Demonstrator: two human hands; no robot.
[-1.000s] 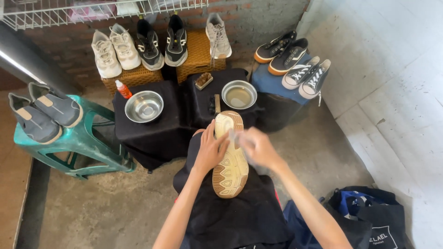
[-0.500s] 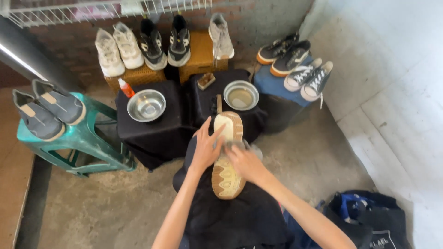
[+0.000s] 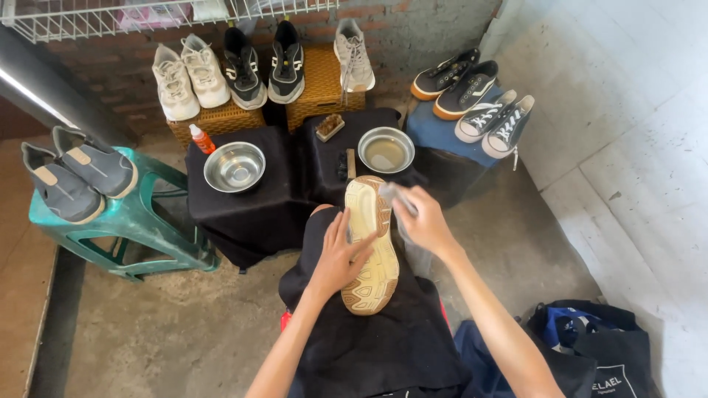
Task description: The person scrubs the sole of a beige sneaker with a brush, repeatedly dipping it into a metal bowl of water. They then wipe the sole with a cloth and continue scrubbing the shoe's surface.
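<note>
Shoe sole-up on my lap apron, steadying it. My left hand clasps its side edge; right hand pinches pale cloth at toe. Steel bowl within reach ahead.

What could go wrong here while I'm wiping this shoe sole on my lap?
The shoe lies sole-up on your lap, steadied only by the left hand; a hard wipe from the right hand might tip it off. The liquid-filled metal bowl stands just past its toe, so a push forward could spill it.
</note>
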